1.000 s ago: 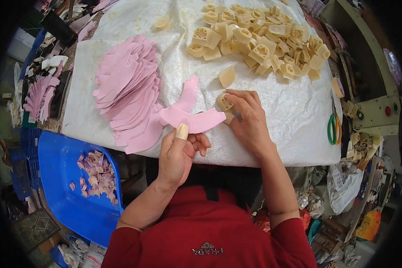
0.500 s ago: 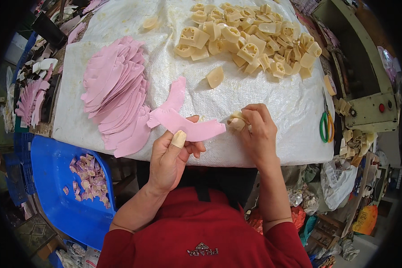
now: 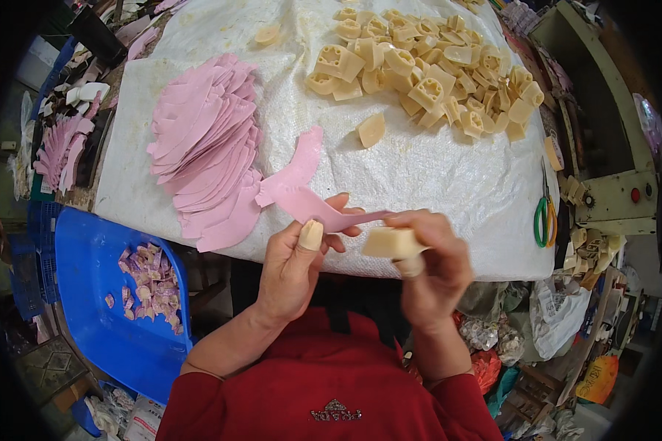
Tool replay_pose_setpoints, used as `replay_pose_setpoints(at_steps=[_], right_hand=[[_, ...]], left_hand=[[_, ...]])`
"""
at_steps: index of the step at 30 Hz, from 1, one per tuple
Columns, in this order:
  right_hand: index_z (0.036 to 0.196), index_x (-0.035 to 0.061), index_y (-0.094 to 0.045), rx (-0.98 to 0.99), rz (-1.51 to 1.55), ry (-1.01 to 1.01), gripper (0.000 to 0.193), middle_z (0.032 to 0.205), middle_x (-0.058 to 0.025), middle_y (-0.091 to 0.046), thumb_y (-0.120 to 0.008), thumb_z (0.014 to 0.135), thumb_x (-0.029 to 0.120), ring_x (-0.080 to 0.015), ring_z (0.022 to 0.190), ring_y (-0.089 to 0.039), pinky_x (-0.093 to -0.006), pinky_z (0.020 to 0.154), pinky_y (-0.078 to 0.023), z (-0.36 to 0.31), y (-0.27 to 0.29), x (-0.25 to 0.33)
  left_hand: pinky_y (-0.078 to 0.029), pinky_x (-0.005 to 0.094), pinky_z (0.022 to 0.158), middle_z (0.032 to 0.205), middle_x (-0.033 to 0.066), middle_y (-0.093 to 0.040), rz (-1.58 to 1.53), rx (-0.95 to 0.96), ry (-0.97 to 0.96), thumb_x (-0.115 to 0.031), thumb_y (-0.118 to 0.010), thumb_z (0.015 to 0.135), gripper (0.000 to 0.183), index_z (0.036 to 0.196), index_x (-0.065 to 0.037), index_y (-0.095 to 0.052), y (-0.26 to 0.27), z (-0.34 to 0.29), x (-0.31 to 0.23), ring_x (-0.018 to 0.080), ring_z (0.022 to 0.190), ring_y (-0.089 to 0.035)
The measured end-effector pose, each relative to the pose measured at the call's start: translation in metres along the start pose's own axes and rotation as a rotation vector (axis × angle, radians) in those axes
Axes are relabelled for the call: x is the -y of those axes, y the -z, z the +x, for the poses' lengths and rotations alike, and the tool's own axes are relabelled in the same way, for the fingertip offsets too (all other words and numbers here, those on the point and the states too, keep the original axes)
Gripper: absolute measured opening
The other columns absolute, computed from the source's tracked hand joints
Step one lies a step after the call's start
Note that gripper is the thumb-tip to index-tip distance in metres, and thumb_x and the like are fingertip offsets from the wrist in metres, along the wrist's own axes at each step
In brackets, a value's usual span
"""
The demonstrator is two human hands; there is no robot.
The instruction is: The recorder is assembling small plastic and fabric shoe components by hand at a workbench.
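Note:
My left hand (image 3: 290,264), a pale finger cot on its thumb, pinches a curved pink leather-like strip (image 3: 301,203). The strip's far right end rises to the fingertips of my right hand (image 3: 443,272). That hand, slightly blurred, grips a cream plastic shoe heel (image 3: 386,242) between thumb and fingers; its thumb also wears a pale cot. Another pink strip (image 3: 307,156) lies on the white woven sheet (image 3: 338,176), just beyond the held one. To the left spreads a fanned stack of pink pieces (image 3: 206,140). One loose heel (image 3: 371,130) sits beyond my hands.
A large pile of cream heels (image 3: 434,73) covers the far right of the sheet. Green-and-orange-handled scissors (image 3: 545,220) lie at the right edge. Below left stands a blue tub (image 3: 103,309) with patterned scraps. A greenish machine housing (image 3: 614,187) stands at right.
My right hand has turned and drawn nearer, bringing the heel into plain sight below the strip's right end. The strip now bends up toward its fingers. The whole view has shifted slightly.

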State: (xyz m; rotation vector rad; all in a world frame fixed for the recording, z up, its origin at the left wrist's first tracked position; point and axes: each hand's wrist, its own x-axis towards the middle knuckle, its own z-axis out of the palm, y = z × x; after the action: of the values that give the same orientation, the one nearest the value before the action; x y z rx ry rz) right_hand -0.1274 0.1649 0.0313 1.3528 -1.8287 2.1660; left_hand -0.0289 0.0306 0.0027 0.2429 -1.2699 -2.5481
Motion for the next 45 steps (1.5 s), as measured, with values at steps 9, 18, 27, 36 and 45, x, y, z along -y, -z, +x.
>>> replay_pose_setpoints(at_steps=[9, 18, 27, 36, 45], right_hand=[[0.117, 0.0075, -0.052, -0.02, -0.258, 0.295, 0.048, 0.106, -0.0148, -0.06, -0.062, 0.074, -0.011, -0.0307, 0.089, -0.058, -0.0383, 0.074, -0.05, -0.005, -0.023, -0.022], [0.115, 0.0088, -0.048, -0.011, -0.416, 0.268, 0.025, 0.102, -0.015, -0.061, -0.055, 0.091, 0.009, -0.0302, 0.087, -0.058, -0.0383, 0.072, -0.05, -0.009, -0.021, -0.019], [0.109, 0.0102, -0.056, -0.028, -0.563, 0.317, 0.043, 0.093, -0.0071, -0.065, -0.065, 0.069, -0.002, -0.0238, 0.078, -0.048, -0.037, 0.072, -0.037, -0.002, -0.017, -0.023], [0.095, 0.0134, -0.062, 0.233, -1.018, 0.163, 0.033, 0.087, 0.0014, -0.058, -0.062, 0.063, 0.01, -0.0208, 0.086, -0.049, -0.0458, 0.081, -0.027, 0.009, -0.011, 0.012], [0.093, 0.0115, -0.061, 0.33, -0.958, 0.053, 0.032, 0.08, 0.0, -0.05, -0.061, 0.062, 0.006, -0.0208, 0.078, -0.047, -0.0442, 0.078, -0.026, 0.005, -0.008, 0.01]], left_hand=[[-0.037, 0.0361, 0.103, 0.13, 0.0152, -0.049, -0.14, -0.037, 0.039, -0.023, -0.038, 0.1, 0.043, 0.132, 0.007, -0.039, -0.02, -0.009, -0.009, 0.0212, 0.119, -0.049], [-0.034, 0.0388, 0.106, 0.133, 0.0179, -0.046, -0.023, 0.005, -0.022, -0.022, -0.038, 0.099, 0.043, 0.131, 0.008, -0.041, -0.016, -0.013, -0.006, 0.0248, 0.122, -0.047], [-0.041, 0.0309, 0.095, 0.118, 0.0158, -0.059, 0.453, 0.05, -0.252, -0.016, -0.039, 0.098, 0.038, 0.125, 0.009, -0.048, -0.011, -0.007, -0.015, 0.0207, 0.109, -0.056], [-0.046, 0.0251, 0.076, 0.092, 0.0089, -0.066, 0.709, -0.146, -0.287, -0.009, -0.049, 0.094, 0.023, 0.102, 0.008, -0.062, -0.008, -0.004, -0.031, 0.0115, 0.083, -0.058], [-0.049, 0.0307, 0.068, 0.086, 0.0155, -0.064, 1.045, -0.08, -0.614, -0.002, -0.058, 0.086, 0.017, 0.1, 0.006, -0.064, -0.007, 0.001, -0.011, 0.0254, 0.074, -0.061]])
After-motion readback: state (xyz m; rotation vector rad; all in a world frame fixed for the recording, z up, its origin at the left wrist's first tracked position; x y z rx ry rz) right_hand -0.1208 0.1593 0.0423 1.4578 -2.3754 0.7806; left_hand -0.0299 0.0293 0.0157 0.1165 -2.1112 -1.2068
